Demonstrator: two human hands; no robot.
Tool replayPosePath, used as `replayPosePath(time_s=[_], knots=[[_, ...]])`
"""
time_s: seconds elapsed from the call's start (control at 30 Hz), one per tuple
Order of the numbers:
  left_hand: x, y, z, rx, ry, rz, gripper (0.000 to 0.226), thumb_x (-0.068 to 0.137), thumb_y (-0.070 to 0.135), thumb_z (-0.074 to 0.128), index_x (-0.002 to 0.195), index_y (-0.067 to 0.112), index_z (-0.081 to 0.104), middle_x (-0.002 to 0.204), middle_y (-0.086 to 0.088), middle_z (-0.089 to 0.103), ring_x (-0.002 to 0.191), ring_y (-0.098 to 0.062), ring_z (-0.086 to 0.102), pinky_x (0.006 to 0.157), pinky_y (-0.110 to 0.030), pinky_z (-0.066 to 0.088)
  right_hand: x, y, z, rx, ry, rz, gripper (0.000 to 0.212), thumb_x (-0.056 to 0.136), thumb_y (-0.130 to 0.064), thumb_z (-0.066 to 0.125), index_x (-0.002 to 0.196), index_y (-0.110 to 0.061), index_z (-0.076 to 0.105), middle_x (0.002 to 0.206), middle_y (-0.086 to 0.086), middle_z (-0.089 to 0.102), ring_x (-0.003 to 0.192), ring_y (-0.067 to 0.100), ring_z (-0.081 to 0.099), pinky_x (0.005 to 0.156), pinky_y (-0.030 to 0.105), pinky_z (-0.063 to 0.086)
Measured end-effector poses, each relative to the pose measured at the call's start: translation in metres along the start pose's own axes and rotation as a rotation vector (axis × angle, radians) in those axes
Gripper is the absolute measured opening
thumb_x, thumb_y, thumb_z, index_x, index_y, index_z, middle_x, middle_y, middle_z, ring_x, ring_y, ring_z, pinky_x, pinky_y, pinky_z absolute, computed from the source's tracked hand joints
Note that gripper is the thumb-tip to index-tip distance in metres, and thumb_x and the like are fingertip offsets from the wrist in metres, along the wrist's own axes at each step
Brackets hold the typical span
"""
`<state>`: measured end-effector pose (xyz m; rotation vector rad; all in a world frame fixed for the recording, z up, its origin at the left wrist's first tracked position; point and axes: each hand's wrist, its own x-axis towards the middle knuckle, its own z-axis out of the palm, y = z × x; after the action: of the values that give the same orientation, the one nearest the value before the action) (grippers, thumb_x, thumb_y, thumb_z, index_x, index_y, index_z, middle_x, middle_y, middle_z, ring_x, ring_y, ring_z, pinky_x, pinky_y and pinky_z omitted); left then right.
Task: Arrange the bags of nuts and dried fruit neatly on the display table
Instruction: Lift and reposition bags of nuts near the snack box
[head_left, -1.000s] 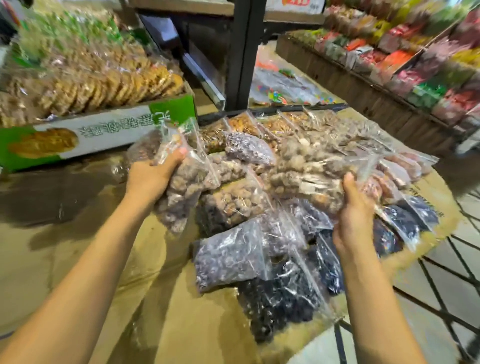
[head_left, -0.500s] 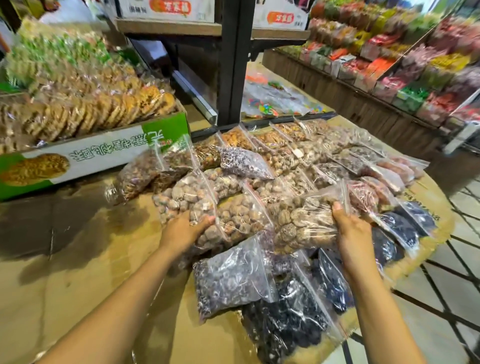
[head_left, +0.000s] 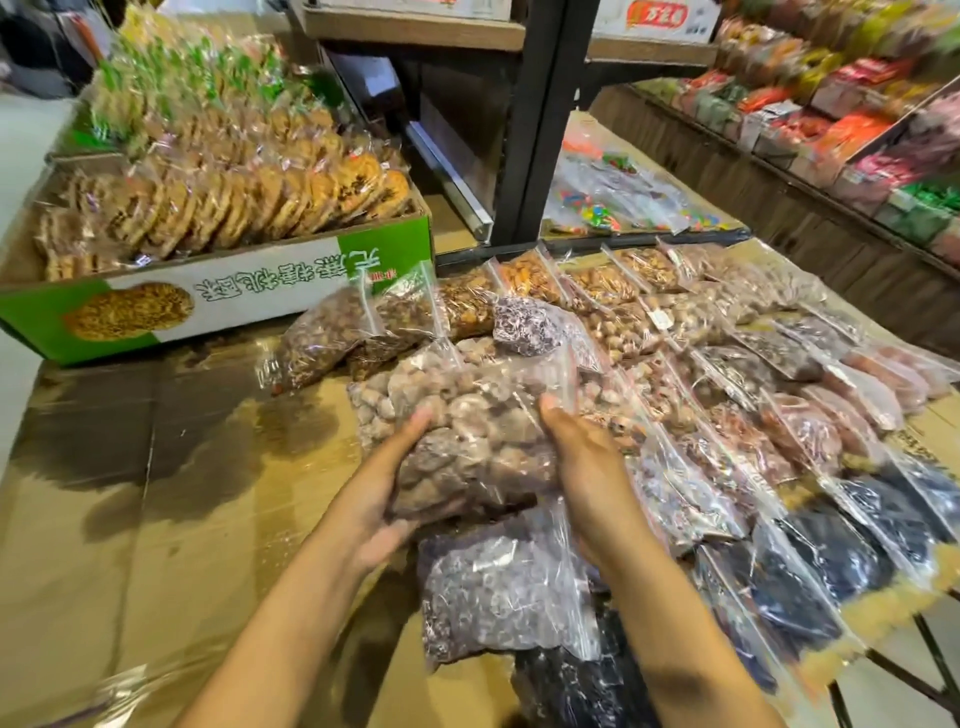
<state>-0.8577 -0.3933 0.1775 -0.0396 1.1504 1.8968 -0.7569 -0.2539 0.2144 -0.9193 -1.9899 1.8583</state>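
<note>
Centre of the frame, you've got both hands on one clear zip bag of pale brown nuts (head_left: 467, 431): left hand (head_left: 384, 499) cups it from below and the side, right hand (head_left: 582, 457) presses the opposite edge w/ fingers spread. Bag sits raised just above the display table (head_left: 156, 519), over the near-left end of the rows of bags (head_left: 727, 374) that run toward the upper right.

Risks, as I judge them:
- Bag's slick and lumpy, and your grip is more a squeeze than a pinch, so it could slide out the bottom onto the greyish bag (head_left: 498, 577) below.
- Zip end points away from you (can't tell if it's fully sealed); tip it fwd and contents may spill.
- Set it down crooked and it'll overlap the nut bag (head_left: 374, 405) just left, or shove the purple bag (head_left: 524, 322) behind it out of line.
- Green cookie box (head_left: 249, 296) at upper left is well apart, no issue.
</note>
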Motion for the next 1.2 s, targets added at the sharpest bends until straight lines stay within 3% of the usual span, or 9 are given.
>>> replayPosePath(time_s=[0.1,0.17,0.3,0.43,0.6,0.73,0.83,1.07,1.2], knots=[[0.001,-0.001,-0.026,-0.011,0.085,0.09,0.072,0.058,0.042,0.081,0.12,0.014,0.061,0.109,-0.014,0.072,0.095,-0.028,0.071,0.074,-0.039,0.06,0.003,0.002,0.014,-0.2,-0.133,-0.079,0.026,0.095,-0.039,0.046,0.078,-0.023,0.058,0.073,0.007,0.06,0.057,0.014,0.054,0.056,0.024,0.046],[0.004,0.0,-0.049,-0.038,0.154,0.14,0.085,0.047,0.045,0.09,0.121,0.014,0.062,0.113,-0.014,0.07,0.098,-0.027,0.07,0.071,-0.037,0.059,0.009,0.015,0.012,-0.363,-0.174,-0.082,0.022,0.094,-0.039,0.05,0.091,-0.021,0.062,0.084,0.01,0.063,0.07,0.016,0.057,0.067,0.032,0.045],[0.017,0.01,-0.099,0.029,0.285,0.238,0.087,0.049,0.057,0.087,0.125,0.022,0.062,0.129,-0.006,0.063,0.124,-0.028,0.054,0.102,-0.051,0.043,0.018,0.05,-0.012,-0.867,-0.095,-0.044,0.051,0.091,-0.051,0.047,0.134,-0.025,0.043,0.121,0.005,0.057,0.116,0.024,0.048,0.097,0.043,0.043],[0.038,0.028,-0.127,0.024,0.282,0.305,0.078,0.06,0.051,0.078,0.128,0.018,0.058,0.12,-0.008,0.068,0.109,-0.025,0.065,0.083,-0.037,0.057,0.015,0.075,-0.025,-1.134,-0.065,-0.013,0.055,0.091,-0.05,0.045,0.137,-0.02,0.037,0.13,0.006,0.043,0.124,0.024,0.03,0.103,0.039,0.032],[0.081,0.037,-0.165,0.616,0.478,0.179,0.057,0.082,0.047,0.066,0.127,0.013,0.058,0.124,-0.013,0.064,0.108,-0.027,0.062,0.091,-0.037,0.048,0.011,0.097,-0.008,-1.25,0.141,-0.103,0.052,0.092,-0.049,0.038,0.131,-0.014,0.043,0.133,0.013,0.044,0.127,0.03,0.034,0.103,0.043,0.029],[0.098,0.033,-0.167,1.073,0.542,0.085,0.081,0.09,0.061,0.041,0.152,0.019,0.012,0.16,-0.009,0.015,0.145,-0.031,0.016,0.117,-0.051,0.017,0.012,0.103,-0.002,-1.296,0.239,-0.143,0.058,0.088,-0.051,0.031,0.125,-0.011,0.05,0.126,0.016,0.054,0.121,0.033,0.046,0.098,0.046,0.038],[0.097,0.02,-0.146,1.147,0.54,0.069,0.09,0.086,0.072,0.034,0.153,0.023,-0.002,0.161,-0.01,-0.005,0.147,-0.033,-0.002,0.116,-0.054,0.008,0.013,0.105,-0.002,-1.298,0.239,-0.141,0.06,0.087,-0.051,0.03,0.129,-0.012,0.047,0.124,0.014,0.054,0.12,0.032,0.046,0.098,0.046,0.039],[0.112,0.019,-0.116,1.126,0.838,0.058,0.084,0.088,0.066,0.037,0.151,0.016,0.012,0.157,-0.021,0.012,0.138,-0.046,0.021,0.109,-0.056,0.025,0.015,0.105,0.001,-1.309,0.244,-0.118,0.06,0.086,-0.052,0.03,0.125,-0.01,0.049,0.121,0.016,0.056,0.118,0.033,0.047,0.096,0.047,0.04],[0.115,0.027,-0.111,1.066,0.852,-0.002,0.081,0.089,0.065,0.038,0.15,0.016,0.014,0.156,-0.021,0.013,0.138,-0.046,0.02,0.109,-0.056,0.025,0.014,0.103,0.002,-1.31,0.24,-0.113,0.058,0.086,-0.051,0.031,0.119,-0.009,0.052,0.117,0.017,0.059,0.113,0.034,0.053,0.093,0.047,0.044]])
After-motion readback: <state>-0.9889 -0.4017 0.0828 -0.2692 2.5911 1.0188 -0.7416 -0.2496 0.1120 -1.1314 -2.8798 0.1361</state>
